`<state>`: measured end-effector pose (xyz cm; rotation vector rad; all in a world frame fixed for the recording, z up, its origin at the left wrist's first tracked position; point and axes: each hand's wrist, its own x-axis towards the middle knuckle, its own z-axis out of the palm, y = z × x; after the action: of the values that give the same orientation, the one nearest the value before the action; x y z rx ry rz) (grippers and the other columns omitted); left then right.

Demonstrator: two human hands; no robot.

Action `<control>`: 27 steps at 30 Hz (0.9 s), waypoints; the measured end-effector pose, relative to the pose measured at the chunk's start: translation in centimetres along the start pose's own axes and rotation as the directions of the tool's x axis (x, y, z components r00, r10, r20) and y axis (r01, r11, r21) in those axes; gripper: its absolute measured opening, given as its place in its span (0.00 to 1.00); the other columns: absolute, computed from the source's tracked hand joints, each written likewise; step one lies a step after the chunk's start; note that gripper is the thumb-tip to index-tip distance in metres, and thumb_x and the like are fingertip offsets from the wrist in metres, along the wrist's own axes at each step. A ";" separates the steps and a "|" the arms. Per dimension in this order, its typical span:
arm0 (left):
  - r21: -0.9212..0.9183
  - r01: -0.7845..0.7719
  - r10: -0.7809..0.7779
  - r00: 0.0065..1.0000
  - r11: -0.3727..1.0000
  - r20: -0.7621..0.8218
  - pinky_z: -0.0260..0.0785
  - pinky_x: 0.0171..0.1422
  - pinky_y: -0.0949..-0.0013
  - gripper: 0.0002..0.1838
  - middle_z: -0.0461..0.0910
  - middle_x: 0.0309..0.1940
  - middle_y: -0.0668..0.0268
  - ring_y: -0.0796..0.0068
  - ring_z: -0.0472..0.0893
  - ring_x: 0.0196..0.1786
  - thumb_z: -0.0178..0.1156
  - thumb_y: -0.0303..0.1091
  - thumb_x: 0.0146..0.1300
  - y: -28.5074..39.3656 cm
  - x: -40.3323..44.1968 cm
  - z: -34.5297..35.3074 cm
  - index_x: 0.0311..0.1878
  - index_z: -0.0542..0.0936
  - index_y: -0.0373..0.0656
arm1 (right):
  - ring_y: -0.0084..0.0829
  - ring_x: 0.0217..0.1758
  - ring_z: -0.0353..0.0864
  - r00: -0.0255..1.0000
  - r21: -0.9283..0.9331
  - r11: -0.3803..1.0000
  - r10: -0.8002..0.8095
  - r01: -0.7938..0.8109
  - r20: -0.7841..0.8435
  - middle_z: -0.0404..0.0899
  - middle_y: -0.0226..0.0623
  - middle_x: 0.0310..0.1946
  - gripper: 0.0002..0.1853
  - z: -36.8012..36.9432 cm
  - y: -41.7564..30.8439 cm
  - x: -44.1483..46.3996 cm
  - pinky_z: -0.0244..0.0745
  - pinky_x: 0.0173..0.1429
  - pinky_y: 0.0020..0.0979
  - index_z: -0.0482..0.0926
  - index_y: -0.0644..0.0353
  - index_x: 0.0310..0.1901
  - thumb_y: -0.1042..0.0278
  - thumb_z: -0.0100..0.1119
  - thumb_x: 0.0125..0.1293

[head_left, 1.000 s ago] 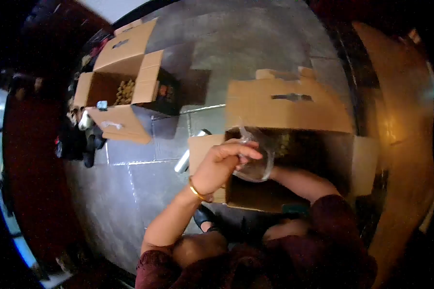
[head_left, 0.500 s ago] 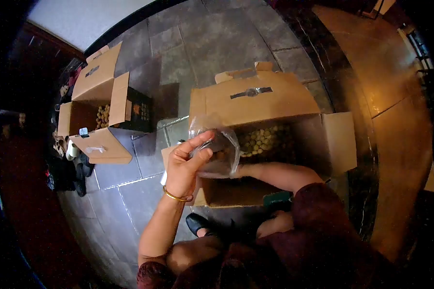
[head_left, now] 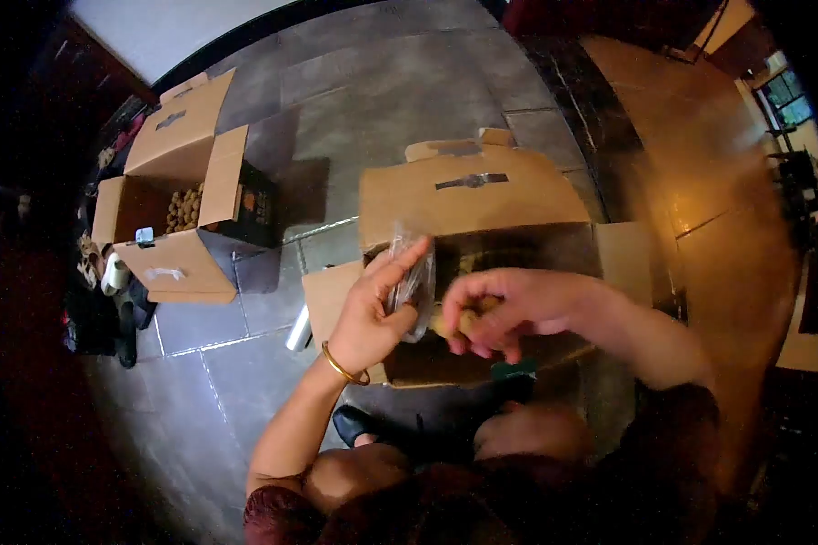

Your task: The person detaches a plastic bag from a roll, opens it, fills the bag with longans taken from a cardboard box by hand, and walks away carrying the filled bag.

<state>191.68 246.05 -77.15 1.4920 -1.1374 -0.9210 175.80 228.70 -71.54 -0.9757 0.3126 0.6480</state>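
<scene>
Clear plastic bag [head_left: 416, 295]: held above the left part of the near cardboard box [head_left: 482, 204], whose flaps stood open. Left hand [head_left: 371, 304] gripped the bag between thumb and extended fingers; a gold bangle [head_left: 341, 366] circled that wrist. Small round tan pieces [head_left: 468, 322] lay in the right hand [head_left: 509, 313], its fingers curled around them, just beside the bag and over the box opening. Exact count could not be told, fingers covering part. Box interior mostly dark. Silver cylinder [head_left: 300, 330] on the tiled floor [head_left: 254, 391], near the box's left flap. Dark shoe [head_left: 353, 423] on the person's foot below. Farther left: second cardboard box [head_left: 177, 263], open, similar round pieces [head_left: 184, 209] inside; assorted footwear [head_left: 109, 300] beside it.
</scene>
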 end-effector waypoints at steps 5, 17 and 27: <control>0.176 -0.107 0.114 0.993 0.978 -0.031 0.61 0.68 0.67 0.36 0.72 0.62 0.54 0.59 0.70 0.66 0.48 0.12 0.48 1.8 -0.5 -0.3 0.66 0.70 0.39 | 0.19 0.36 0.77 0.981 0.371 0.909 -0.160 0.189 -0.108 0.78 0.29 0.41 0.13 0.1 2.4 4.2 0.75 0.30 0.19 0.74 0.52 0.50 0.61 0.61 0.65; 0.675 -0.128 0.254 0.963 0.726 -0.091 0.70 0.52 0.58 0.35 0.76 0.56 0.57 0.51 0.74 0.46 0.57 0.17 0.45 5.6 -1.3 1.7 0.63 0.74 0.45 | 0.23 0.49 0.71 0.810 0.523 0.677 -0.191 0.517 -0.554 0.75 0.22 0.48 0.12 1.0 4.5 9.1 0.73 0.52 0.40 0.76 0.41 0.52 0.67 0.48 0.70; 0.704 -0.059 0.245 0.955 0.707 -0.166 0.71 0.53 0.62 0.37 0.75 0.55 0.56 0.52 0.76 0.47 0.54 0.13 0.44 5.0 -0.5 2.0 0.63 0.72 0.43 | 0.30 0.45 0.74 0.791 0.171 0.931 -0.166 0.323 -0.589 0.76 0.37 0.49 0.29 2.3 1.7 4.3 0.71 0.43 0.32 0.72 0.47 0.63 0.75 0.52 0.57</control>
<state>188.64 245.78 -72.71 2.0009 -1.4779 -0.1436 177.93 232.89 -73.67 -0.9138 0.7674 0.0488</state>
